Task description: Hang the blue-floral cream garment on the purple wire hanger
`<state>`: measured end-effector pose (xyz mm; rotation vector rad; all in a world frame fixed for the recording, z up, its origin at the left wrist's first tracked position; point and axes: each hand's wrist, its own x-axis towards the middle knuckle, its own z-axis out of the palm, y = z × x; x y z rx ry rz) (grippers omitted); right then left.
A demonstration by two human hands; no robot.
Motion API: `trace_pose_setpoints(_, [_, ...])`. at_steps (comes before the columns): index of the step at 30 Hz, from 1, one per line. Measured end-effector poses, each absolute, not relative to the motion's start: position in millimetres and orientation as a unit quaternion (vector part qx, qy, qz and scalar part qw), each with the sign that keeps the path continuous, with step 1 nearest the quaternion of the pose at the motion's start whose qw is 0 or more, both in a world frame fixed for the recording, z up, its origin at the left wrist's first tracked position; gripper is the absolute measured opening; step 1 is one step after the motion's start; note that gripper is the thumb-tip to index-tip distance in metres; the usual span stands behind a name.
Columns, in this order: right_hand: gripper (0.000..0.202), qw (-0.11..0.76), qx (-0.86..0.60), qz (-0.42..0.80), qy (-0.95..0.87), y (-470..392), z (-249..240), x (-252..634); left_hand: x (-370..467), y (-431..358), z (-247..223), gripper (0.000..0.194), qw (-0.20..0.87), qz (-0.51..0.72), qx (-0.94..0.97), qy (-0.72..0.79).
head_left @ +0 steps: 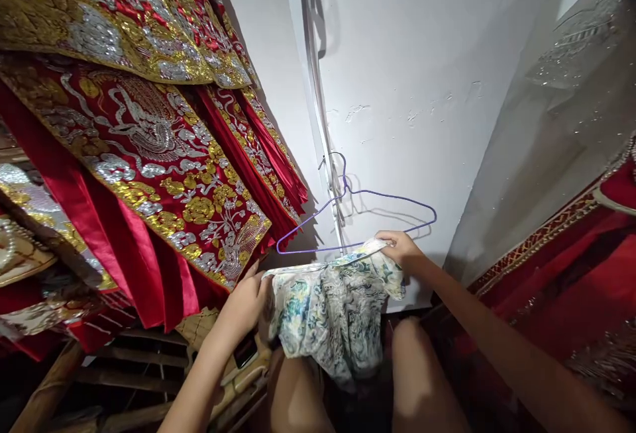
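A gathered floral top (342, 307) in white, green and blue is stretched between my two hands in front of my knees. My left hand (251, 294) grips its left upper edge, with some of the fingers hidden by the cloth. At the right upper edge, my right hand (397, 247) pinches the pale band between thumb and fingers. Just beyond the top, a purple hanger (390, 196) hangs by its hook from a white metal rail. Its lower bar runs close behind the cloth's upper edge; whether they touch I cannot tell.
Red garments with gold and silver embroidery (163, 142) hang on the left. The metal rail (318, 102) runs along a white wall (412, 55). Red beaded cloth (561, 267) and clear plastic (561, 115) are on the right. Bamboo furniture (129, 360) stands at lower left.
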<state>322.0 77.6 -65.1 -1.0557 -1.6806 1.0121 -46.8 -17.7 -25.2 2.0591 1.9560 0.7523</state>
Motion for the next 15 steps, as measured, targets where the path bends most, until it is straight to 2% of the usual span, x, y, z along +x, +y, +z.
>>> trace_pose_setpoints(3, [0.014,0.404,-0.435,0.416,-0.689,64,-60,337,-33,-11,-16,0.053,0.125,0.294,0.670,0.670])
trace_pose_setpoints(6, [0.012,0.381,-0.428,0.421,-0.703,56,-51,340,-19,3,2,0.054,0.091,0.356,0.664,0.652])
trace_pose_setpoints(11, [0.015,0.396,-0.414,0.390,-0.721,42,-41,327,5,34,44,0.042,-0.002,0.441,0.705,0.555])
trace_pose_setpoints(15, [0.021,0.408,-0.354,0.416,-0.732,25,-40,315,38,49,63,0.032,0.012,0.411,0.764,0.496])
